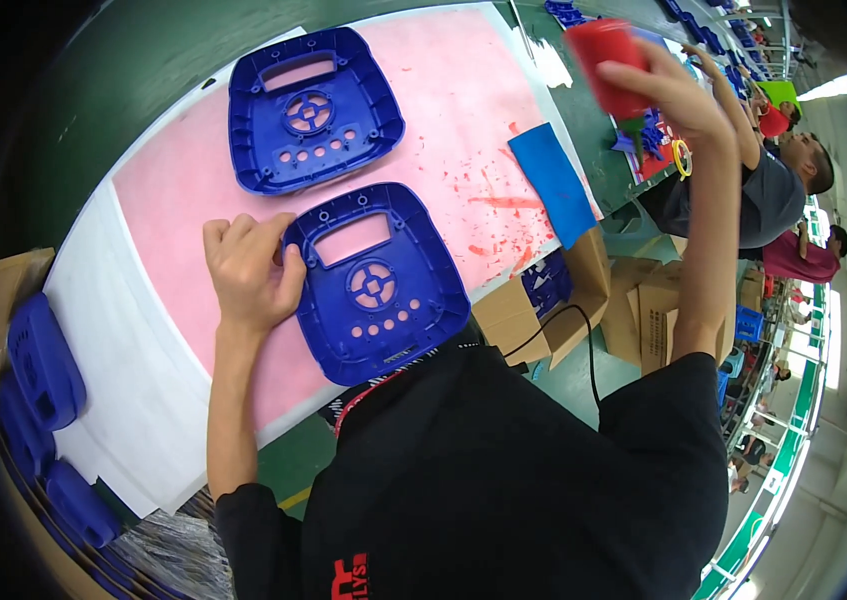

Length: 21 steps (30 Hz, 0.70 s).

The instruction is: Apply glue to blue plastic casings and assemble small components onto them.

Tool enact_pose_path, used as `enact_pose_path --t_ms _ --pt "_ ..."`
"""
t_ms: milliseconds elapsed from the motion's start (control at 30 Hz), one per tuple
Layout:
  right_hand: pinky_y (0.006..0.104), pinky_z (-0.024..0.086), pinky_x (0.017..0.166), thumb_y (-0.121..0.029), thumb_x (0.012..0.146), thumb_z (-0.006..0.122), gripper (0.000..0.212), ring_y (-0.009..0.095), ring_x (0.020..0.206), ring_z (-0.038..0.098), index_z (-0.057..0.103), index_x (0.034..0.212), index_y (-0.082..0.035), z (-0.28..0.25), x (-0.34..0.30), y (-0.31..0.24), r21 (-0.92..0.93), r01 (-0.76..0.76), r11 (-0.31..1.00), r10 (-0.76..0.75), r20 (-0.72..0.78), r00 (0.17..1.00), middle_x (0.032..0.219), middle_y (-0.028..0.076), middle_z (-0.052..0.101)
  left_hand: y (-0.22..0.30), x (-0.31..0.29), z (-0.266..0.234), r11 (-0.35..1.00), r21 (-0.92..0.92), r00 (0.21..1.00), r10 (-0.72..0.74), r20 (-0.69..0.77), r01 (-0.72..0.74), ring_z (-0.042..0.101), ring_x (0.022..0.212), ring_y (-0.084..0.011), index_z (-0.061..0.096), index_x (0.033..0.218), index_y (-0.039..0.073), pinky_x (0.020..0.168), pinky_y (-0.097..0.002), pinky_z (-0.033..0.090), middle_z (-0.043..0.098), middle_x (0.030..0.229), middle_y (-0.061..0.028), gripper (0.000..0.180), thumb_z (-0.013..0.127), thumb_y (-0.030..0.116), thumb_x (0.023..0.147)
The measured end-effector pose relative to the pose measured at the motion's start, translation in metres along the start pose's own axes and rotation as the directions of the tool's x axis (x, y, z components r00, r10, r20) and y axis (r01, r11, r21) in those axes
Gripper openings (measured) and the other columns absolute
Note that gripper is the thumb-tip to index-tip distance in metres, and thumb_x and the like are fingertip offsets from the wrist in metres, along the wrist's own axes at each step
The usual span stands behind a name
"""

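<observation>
My left hand (253, 268) is closed on the left rim of a blue plastic housing (333, 290), its thumb and curled fingers at the edge. The shell lies at the table's near edge, its hollow side with ribs and screw posts facing up. It has a rectangular window, a round grille and a row of small holes. A second blue housing (251, 150) of the same shape lies just beyond it. Raised at the upper right, my right hand (678, 95) is wrapped around a red bottle (603, 55), blurred by motion, with a dark green tip pointing down.
Red smears mark the pink table cover (443, 90). A blue cloth-like sheet (553, 185) lies at its right edge. Cardboard boxes (583, 270) stand on the right, one holding blue parts. More blue housings (48, 360) are at the left. Other people (778, 190) sit at the right.
</observation>
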State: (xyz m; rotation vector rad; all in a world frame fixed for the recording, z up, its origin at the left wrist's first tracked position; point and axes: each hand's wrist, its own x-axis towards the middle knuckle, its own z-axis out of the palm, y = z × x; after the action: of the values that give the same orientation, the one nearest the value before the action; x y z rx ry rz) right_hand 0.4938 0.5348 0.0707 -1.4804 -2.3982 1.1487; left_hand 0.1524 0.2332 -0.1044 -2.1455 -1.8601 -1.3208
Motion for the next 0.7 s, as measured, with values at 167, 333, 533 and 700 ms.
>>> enact_pose_path --t_ms 167,333,533,700 --pt "0.0379 0.044 0.103 -0.028 0.090 0.066 0.057 0.024 0.118 0.058 0.048 0.135 0.001 -0.078 -0.043 -0.051 0.382 0.216 0.898 -0.129 -0.240 0.962 0.130 0.016 0.058 0.002 -0.003 0.000 1.000 -0.008 1.000 -0.025 0.015 0.025 0.045 0.057 -0.0202 0.068 0.090 0.000 0.067 -0.0355 0.031 0.049 0.057 -0.0041 0.023 0.063 0.003 0.068" --pt "0.0623 0.023 0.114 -0.020 0.068 0.071 0.086 0.047 0.135 0.036 0.033 0.141 0.008 -0.012 -0.067 -0.127 0.395 0.693 0.603 -0.271 -0.716 0.643 0.143 0.030 0.039 0.006 -0.003 0.005 0.999 -0.032 1.000 -0.018 -0.003 0.017 0.045 0.057 -0.0217 0.068 0.090 0.000 0.067 -0.0366 0.033 0.050 0.059 -0.0052 0.022 0.062 0.001 0.068" --pt "0.0571 0.027 0.110 -0.053 0.070 0.075 0.072 0.029 0.105 0.056 0.053 0.119 -0.006 0.129 -0.045 -0.081 0.830 0.400 -0.388 -0.359 -0.536 0.764 0.105 0.011 0.057 0.003 -0.008 0.010 0.998 -0.056 1.000 -0.027 -0.001 0.027 0.046 0.054 -0.0229 0.066 0.090 0.003 0.064 -0.0371 0.035 0.049 0.057 -0.0056 0.030 0.059 0.003 0.060" --pt "0.0534 0.030 0.109 -0.048 0.092 0.053 0.045 0.024 0.095 0.058 0.055 0.113 -0.009 0.228 -0.029 -0.067 0.835 0.117 -0.538 -0.315 -0.327 0.891 0.100 0.007 0.060 -0.003 -0.019 0.009 0.987 -0.143 0.997 -0.070 0.014 0.071 0.041 0.048 -0.0214 0.069 0.097 0.002 0.056 -0.0346 0.036 0.048 0.051 -0.0037 0.042 0.057 0.004 0.057"
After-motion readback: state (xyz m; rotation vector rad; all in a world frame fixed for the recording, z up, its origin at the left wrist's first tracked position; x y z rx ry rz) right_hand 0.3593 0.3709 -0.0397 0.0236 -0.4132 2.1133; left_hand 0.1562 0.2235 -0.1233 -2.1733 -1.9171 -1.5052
